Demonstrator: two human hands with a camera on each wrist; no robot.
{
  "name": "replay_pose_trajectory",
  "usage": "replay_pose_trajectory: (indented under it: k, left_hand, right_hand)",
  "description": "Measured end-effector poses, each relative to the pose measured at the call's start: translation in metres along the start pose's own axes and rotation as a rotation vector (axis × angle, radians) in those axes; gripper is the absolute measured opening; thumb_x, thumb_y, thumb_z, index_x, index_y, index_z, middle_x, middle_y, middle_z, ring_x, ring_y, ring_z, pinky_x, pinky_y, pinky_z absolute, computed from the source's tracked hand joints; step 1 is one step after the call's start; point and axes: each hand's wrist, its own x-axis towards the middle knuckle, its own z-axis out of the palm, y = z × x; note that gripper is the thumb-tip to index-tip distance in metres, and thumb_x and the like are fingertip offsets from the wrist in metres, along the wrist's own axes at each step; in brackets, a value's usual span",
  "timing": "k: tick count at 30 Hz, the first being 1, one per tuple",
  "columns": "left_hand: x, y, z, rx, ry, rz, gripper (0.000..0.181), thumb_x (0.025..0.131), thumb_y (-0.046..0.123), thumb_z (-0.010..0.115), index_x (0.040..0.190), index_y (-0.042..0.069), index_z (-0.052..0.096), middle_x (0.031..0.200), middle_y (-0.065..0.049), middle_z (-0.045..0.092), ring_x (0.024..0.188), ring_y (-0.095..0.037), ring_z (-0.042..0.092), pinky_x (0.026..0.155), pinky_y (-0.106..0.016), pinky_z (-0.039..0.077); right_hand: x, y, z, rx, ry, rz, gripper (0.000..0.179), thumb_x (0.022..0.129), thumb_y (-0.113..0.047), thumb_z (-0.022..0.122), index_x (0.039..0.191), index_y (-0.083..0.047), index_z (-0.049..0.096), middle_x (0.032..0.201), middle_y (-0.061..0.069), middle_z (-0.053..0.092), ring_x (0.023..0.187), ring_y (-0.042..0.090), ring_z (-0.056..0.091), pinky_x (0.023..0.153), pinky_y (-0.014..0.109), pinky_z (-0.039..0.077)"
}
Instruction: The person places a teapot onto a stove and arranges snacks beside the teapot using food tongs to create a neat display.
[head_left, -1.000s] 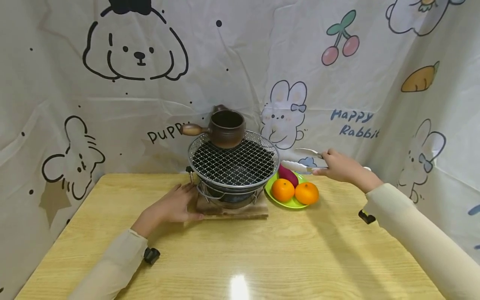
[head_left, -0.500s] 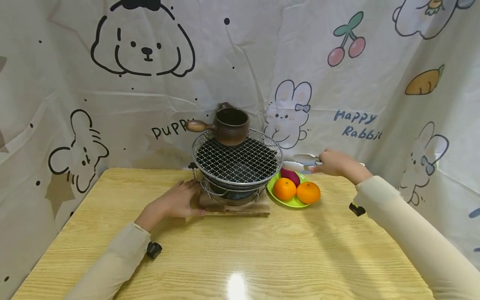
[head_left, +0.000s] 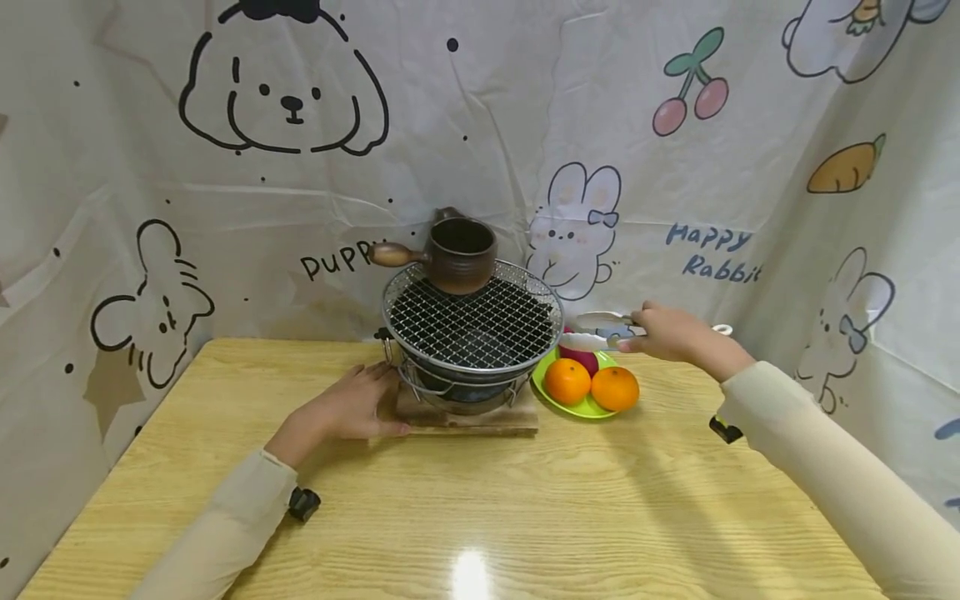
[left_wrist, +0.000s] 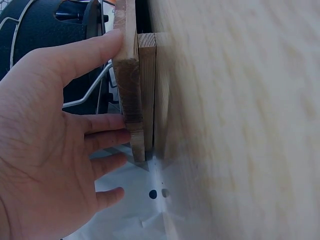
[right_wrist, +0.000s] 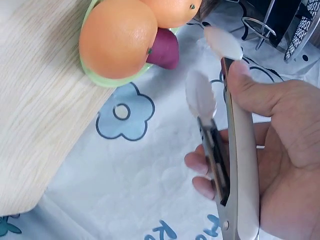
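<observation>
My right hand [head_left: 671, 332] grips a pair of kitchen tongs [right_wrist: 242, 150] around the handles. The tongs' white tips [right_wrist: 201, 95] stand apart, with nothing between them. In the head view they overlap a purple sweet-potato-like piece [head_left: 579, 358] on a green plate [head_left: 547, 396], beside two oranges [head_left: 567, 382]. My left hand [head_left: 352, 404] lies at the left end of a wooden board [head_left: 480, 425] under a round grill [head_left: 472, 333]. Seen from the left wrist, the thumb [left_wrist: 95, 52] touches the board and the fairly straight fingers [left_wrist: 107, 142] reach its end.
A brown pot [head_left: 460, 258] with a wooden handle stands at the back of the grill's mesh, its handle pointing left. Behind the wooden table [head_left: 585, 508] hangs a printed white cloth [head_left: 465, 100].
The right hand and the tongs have moved a little left and lower, so the tips now overlap the purple piece. The left hand keeps its place at the board; the head view shifted slightly.
</observation>
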Motion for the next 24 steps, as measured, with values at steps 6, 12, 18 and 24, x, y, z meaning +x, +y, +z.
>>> replay_pose_trajectory:
  k: [6, 12, 18, 24]
  left_hand:
    - [-0.001, 0.001, -0.001, 0.009, 0.021, 0.025, 0.087, 0.085, 0.064, 0.069, 0.136, -0.005, 0.056, 0.142, -0.026, 0.056, 0.135, -0.045, 0.050, 0.113, -0.065, 0.037]
    - [-0.001, 0.000, -0.001, 0.000, 0.029, 0.027, 0.081, 0.085, 0.064, 0.069, 0.132, -0.002, 0.059, 0.136, -0.021, 0.059, 0.132, -0.042, 0.053, 0.112, -0.064, 0.038]
    - [-0.001, 0.001, -0.001, -0.010, 0.020, 0.018, 0.083, 0.086, 0.063, 0.069, 0.135, -0.002, 0.057, 0.139, -0.022, 0.058, 0.133, -0.042, 0.052, 0.113, -0.065, 0.037]
    - [-0.002, 0.002, -0.003, -0.022, 0.008, 0.008, 0.086, 0.086, 0.062, 0.069, 0.139, -0.004, 0.054, 0.143, -0.025, 0.055, 0.136, -0.045, 0.050, 0.114, -0.066, 0.035]
  right_hand:
    - [-0.010, 0.001, 0.003, -0.067, 0.049, -0.108, 0.057, 0.091, -0.034, 0.077, 0.130, 0.005, 0.064, 0.102, 0.013, 0.064, 0.080, 0.023, 0.055, 0.072, 0.038, 0.051]
    - [-0.017, 0.000, 0.003, -0.089, 0.080, -0.185, 0.064, 0.088, -0.032, 0.079, 0.136, 0.006, 0.061, 0.104, 0.012, 0.065, 0.079, 0.021, 0.055, 0.072, 0.036, 0.052]
    - [-0.022, -0.002, -0.001, -0.107, 0.061, -0.213, 0.064, 0.086, -0.031, 0.081, 0.137, 0.004, 0.062, 0.101, 0.008, 0.064, 0.078, 0.018, 0.054, 0.070, 0.033, 0.049]
    - [-0.024, -0.005, -0.002, -0.135, 0.062, -0.241, 0.066, 0.085, -0.034, 0.082, 0.136, 0.002, 0.062, 0.102, 0.006, 0.065, 0.078, 0.018, 0.055, 0.071, 0.035, 0.051]
